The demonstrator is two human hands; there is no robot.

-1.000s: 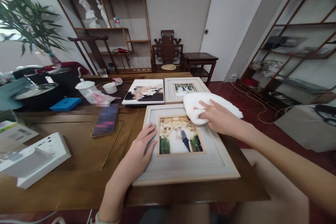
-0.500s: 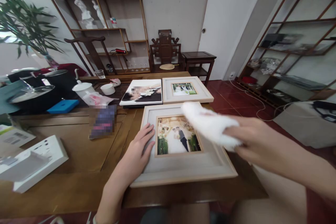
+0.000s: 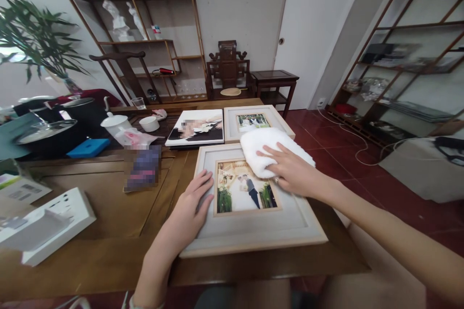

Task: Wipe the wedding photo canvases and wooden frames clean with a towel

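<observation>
A pale wooden picture frame (image 3: 253, 236) with a couple's photo in its middle lies flat on the table. My left hand (image 3: 190, 210) rests on its left border, fingers stretched out flat. Over the frame's top right corner, my right hand (image 3: 290, 166) holds a fluffy white cloth (image 3: 259, 147), its fingers pressed on top. The cloth hides that corner and touches the lower edge of a second pale frame (image 3: 286, 130) behind. Left of that frame is a photo album or panel (image 3: 203, 123) with a partly blurred picture.
On the brown table (image 3: 119, 260), a white box tray (image 3: 60, 227) lies at left. A blue box (image 3: 89, 148), a lidded pan (image 3: 45, 133), a white teapot (image 3: 116, 123) and a small white cup (image 3: 148, 123) stand farther back. The table's right edge runs close beside the frame.
My right hand has brought the white cloth down and left onto the frame's top right corner, where it is spread wider. My left hand stays on the left border.
</observation>
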